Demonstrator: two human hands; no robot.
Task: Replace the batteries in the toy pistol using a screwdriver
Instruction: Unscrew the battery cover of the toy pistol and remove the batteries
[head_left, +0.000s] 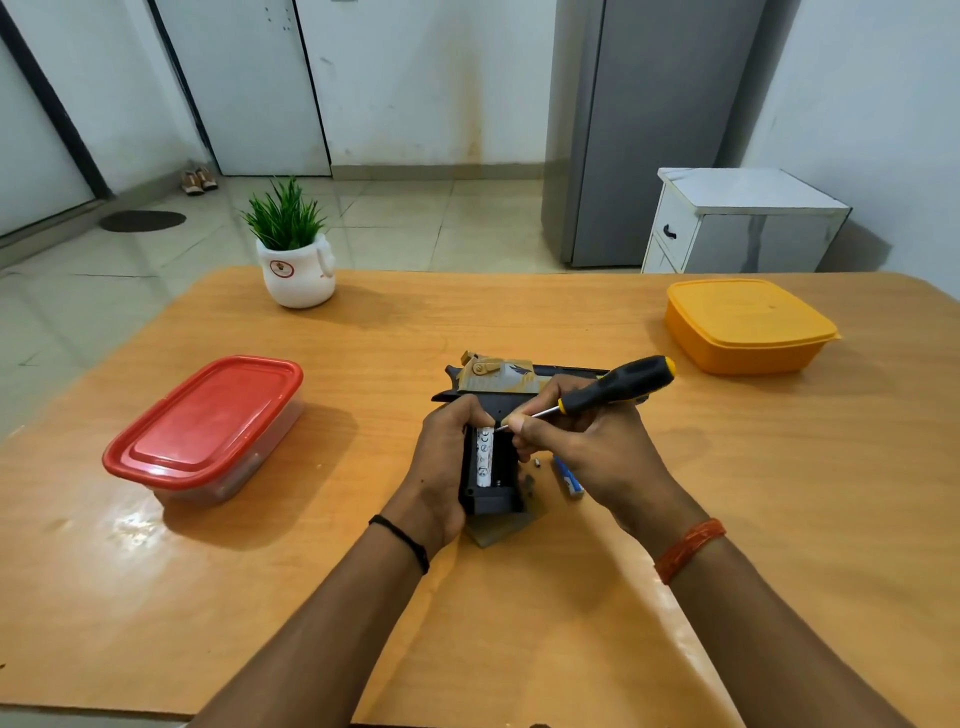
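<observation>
A black and gold toy pistol (506, 382) lies on the wooden table (363, 571) with its grip toward me and the battery bay uncovered. A white battery (483, 457) sits in the bay. My left hand (441, 457) grips the pistol's grip from the left. My right hand (582, 447) holds a black and yellow screwdriver (618, 384) like a pen, its tip at the top end of the white battery. A blue battery (567, 478) and a small screw (536, 461) lie on the table under my right hand. The grey bay cover (498, 532) lies below the grip.
A red-lidded clear box (208, 426) stands at the left. An orange lidded box (748, 325) is at the far right. A white pot with a green plant (296, 260) stands at the table's far edge. Beyond are a white cabinet (737, 223) and a grey fridge (649, 130).
</observation>
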